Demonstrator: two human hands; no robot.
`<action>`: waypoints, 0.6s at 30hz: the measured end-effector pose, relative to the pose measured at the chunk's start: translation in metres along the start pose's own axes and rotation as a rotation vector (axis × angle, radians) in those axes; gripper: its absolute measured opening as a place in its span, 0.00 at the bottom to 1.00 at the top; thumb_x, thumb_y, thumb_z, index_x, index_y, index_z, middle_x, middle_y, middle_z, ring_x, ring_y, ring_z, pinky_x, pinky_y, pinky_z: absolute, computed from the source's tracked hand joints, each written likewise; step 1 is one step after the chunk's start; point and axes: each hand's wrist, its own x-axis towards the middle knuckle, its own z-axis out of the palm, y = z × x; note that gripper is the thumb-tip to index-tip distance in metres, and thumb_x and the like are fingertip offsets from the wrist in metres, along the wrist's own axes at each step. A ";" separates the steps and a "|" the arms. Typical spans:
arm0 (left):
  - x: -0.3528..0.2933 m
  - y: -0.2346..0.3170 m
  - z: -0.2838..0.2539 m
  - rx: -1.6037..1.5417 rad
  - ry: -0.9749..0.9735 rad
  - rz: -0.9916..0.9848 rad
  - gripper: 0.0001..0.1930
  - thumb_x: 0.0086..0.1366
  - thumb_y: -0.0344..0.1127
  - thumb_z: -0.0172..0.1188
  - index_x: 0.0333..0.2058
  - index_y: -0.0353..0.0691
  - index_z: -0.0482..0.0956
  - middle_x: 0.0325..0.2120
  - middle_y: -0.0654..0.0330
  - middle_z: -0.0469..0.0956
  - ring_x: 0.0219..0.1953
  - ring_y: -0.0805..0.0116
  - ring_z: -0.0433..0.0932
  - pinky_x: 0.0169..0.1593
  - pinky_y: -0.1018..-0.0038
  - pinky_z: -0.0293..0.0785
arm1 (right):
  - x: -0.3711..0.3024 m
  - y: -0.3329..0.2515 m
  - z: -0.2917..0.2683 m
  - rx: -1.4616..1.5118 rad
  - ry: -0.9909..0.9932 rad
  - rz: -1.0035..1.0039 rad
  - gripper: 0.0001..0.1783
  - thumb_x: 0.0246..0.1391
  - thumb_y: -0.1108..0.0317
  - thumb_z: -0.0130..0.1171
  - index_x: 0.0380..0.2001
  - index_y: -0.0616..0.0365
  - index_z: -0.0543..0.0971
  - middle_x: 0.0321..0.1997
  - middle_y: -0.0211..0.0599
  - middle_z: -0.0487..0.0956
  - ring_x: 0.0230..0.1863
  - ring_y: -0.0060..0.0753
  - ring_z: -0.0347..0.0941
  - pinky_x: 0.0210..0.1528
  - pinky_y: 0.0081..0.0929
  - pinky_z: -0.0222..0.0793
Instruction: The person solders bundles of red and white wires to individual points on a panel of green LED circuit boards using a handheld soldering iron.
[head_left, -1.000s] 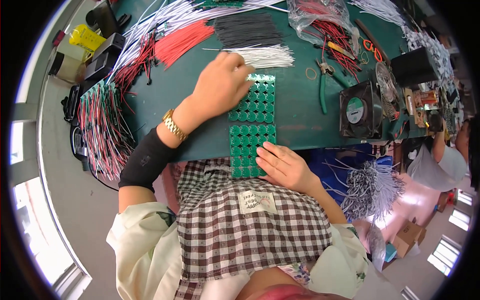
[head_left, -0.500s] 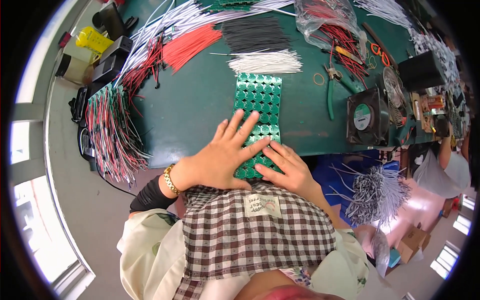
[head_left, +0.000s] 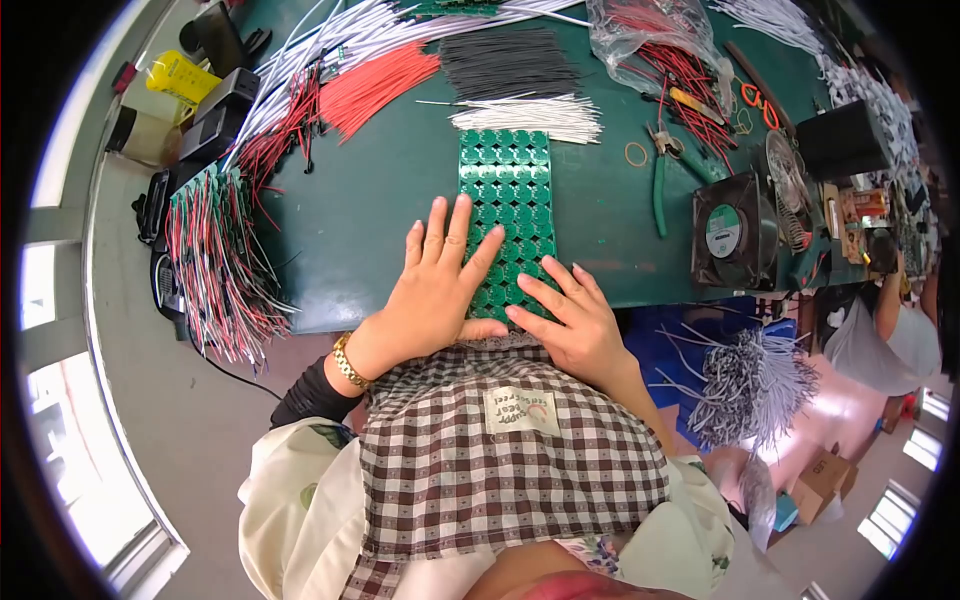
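Observation:
A long green panel of round circuit boards [head_left: 508,205] lies flat on the dark green table, its near end by the front edge. On its left side rests my left hand [head_left: 432,290], fingers spread and the thumb across the near end. My right hand [head_left: 575,320] lies at the panel's near right corner, its fingers stretched out and touching the boards. Neither hand grips anything. Just beyond the panel's far end lies a bundle of white wires [head_left: 530,118], with black wires [head_left: 510,65] behind it and red wires [head_left: 378,88] to the left.
Wired boards [head_left: 225,260] hang over the table's left edge. Right of the panel are green-handled pliers [head_left: 660,190], a rubber band [head_left: 636,154] and a black fan [head_left: 735,235]. A plastic bag of red wires [head_left: 660,50] lies at the back. Grey-white wires [head_left: 750,385] stand below at right.
The panel has slid away from me, up to the white wires. My left hand has shifted left, and the two hands are farther apart.

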 end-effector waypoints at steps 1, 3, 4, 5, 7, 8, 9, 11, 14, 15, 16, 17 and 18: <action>0.002 0.001 0.000 0.000 0.001 0.001 0.51 0.49 0.71 0.53 0.64 0.40 0.54 0.65 0.35 0.39 0.66 0.32 0.38 0.61 0.38 0.43 | 0.001 0.000 0.001 0.020 0.015 0.013 0.17 0.43 0.71 0.61 0.39 0.45 0.82 0.57 0.37 0.72 0.61 0.46 0.64 0.54 0.49 0.65; 0.009 0.003 -0.001 0.042 -0.073 0.016 0.49 0.51 0.69 0.53 0.63 0.39 0.54 0.65 0.36 0.39 0.66 0.31 0.40 0.61 0.38 0.44 | 0.002 0.003 0.003 0.040 0.031 0.023 0.17 0.43 0.71 0.61 0.39 0.45 0.82 0.57 0.37 0.71 0.61 0.48 0.64 0.54 0.50 0.65; 0.014 0.006 -0.001 0.071 -0.080 0.037 0.47 0.53 0.68 0.52 0.63 0.41 0.55 0.65 0.38 0.40 0.65 0.31 0.41 0.60 0.38 0.45 | 0.003 0.006 0.003 0.049 0.049 0.007 0.16 0.42 0.72 0.61 0.39 0.45 0.82 0.56 0.38 0.72 0.61 0.49 0.64 0.54 0.49 0.65; 0.017 0.007 0.000 0.075 -0.077 0.029 0.47 0.53 0.68 0.52 0.63 0.41 0.55 0.65 0.38 0.40 0.65 0.31 0.41 0.60 0.38 0.45 | 0.004 0.009 0.003 0.058 0.066 -0.010 0.16 0.42 0.72 0.61 0.39 0.46 0.82 0.56 0.39 0.72 0.60 0.51 0.64 0.54 0.49 0.65; 0.023 0.010 0.003 0.021 -0.013 0.065 0.46 0.54 0.66 0.52 0.63 0.42 0.55 0.65 0.39 0.41 0.65 0.32 0.42 0.60 0.36 0.46 | 0.005 0.012 0.000 0.069 0.075 -0.019 0.16 0.42 0.72 0.61 0.38 0.47 0.82 0.54 0.40 0.72 0.59 0.53 0.65 0.53 0.48 0.66; 0.025 0.012 0.004 0.030 -0.003 0.036 0.42 0.55 0.66 0.50 0.62 0.44 0.58 0.65 0.40 0.42 0.65 0.32 0.42 0.59 0.34 0.45 | 0.006 0.012 -0.002 0.064 0.064 -0.006 0.16 0.42 0.73 0.60 0.38 0.47 0.82 0.54 0.40 0.73 0.59 0.53 0.65 0.53 0.47 0.66; 0.024 0.010 -0.002 0.037 0.002 0.024 0.42 0.55 0.66 0.50 0.62 0.44 0.58 0.65 0.40 0.42 0.65 0.32 0.42 0.59 0.34 0.45 | 0.007 0.013 -0.004 0.059 0.053 0.005 0.16 0.42 0.73 0.60 0.38 0.47 0.82 0.53 0.40 0.73 0.58 0.52 0.65 0.52 0.47 0.66; 0.033 0.005 -0.022 0.044 0.018 -0.045 0.37 0.55 0.61 0.55 0.58 0.45 0.65 0.65 0.43 0.46 0.65 0.34 0.44 0.58 0.33 0.46 | 0.005 0.013 -0.005 0.056 0.045 -0.003 0.16 0.42 0.73 0.60 0.38 0.49 0.82 0.53 0.40 0.73 0.58 0.53 0.65 0.53 0.46 0.66; 0.064 -0.051 -0.039 0.058 0.485 -0.181 0.18 0.53 0.38 0.62 0.44 0.45 0.74 0.47 0.54 0.68 0.51 0.51 0.65 0.47 0.51 0.64 | 0.002 0.010 -0.001 0.026 0.094 0.029 0.17 0.43 0.73 0.61 0.41 0.55 0.80 0.54 0.40 0.74 0.58 0.49 0.67 0.54 0.44 0.66; 0.077 -0.075 -0.045 0.122 0.585 -0.212 0.15 0.54 0.37 0.62 0.40 0.43 0.75 0.42 0.55 0.70 0.45 0.53 0.67 0.44 0.56 0.66 | 0.000 0.008 -0.001 0.035 0.092 0.014 0.17 0.43 0.73 0.61 0.41 0.55 0.80 0.54 0.40 0.74 0.58 0.49 0.67 0.54 0.44 0.66; 0.091 -0.102 -0.045 0.195 0.616 -0.227 0.13 0.54 0.37 0.62 0.38 0.43 0.76 0.39 0.55 0.72 0.44 0.54 0.70 0.43 0.59 0.69 | -0.003 0.007 -0.002 0.022 0.080 0.026 0.17 0.44 0.73 0.61 0.41 0.56 0.80 0.53 0.39 0.75 0.58 0.47 0.67 0.54 0.44 0.66; 0.105 -0.122 -0.041 0.240 0.558 -0.267 0.12 0.55 0.37 0.60 0.38 0.42 0.76 0.37 0.53 0.73 0.42 0.53 0.72 0.42 0.60 0.70 | -0.004 0.008 -0.003 0.000 0.072 0.046 0.18 0.44 0.73 0.61 0.42 0.57 0.79 0.53 0.38 0.75 0.58 0.45 0.68 0.54 0.43 0.66; 0.112 -0.136 -0.042 0.303 0.492 -0.318 0.11 0.57 0.37 0.59 0.38 0.40 0.76 0.34 0.52 0.74 0.41 0.51 0.73 0.41 0.61 0.72 | -0.004 0.008 -0.006 0.017 0.079 0.029 0.18 0.44 0.73 0.61 0.42 0.57 0.79 0.53 0.38 0.75 0.58 0.45 0.68 0.54 0.43 0.66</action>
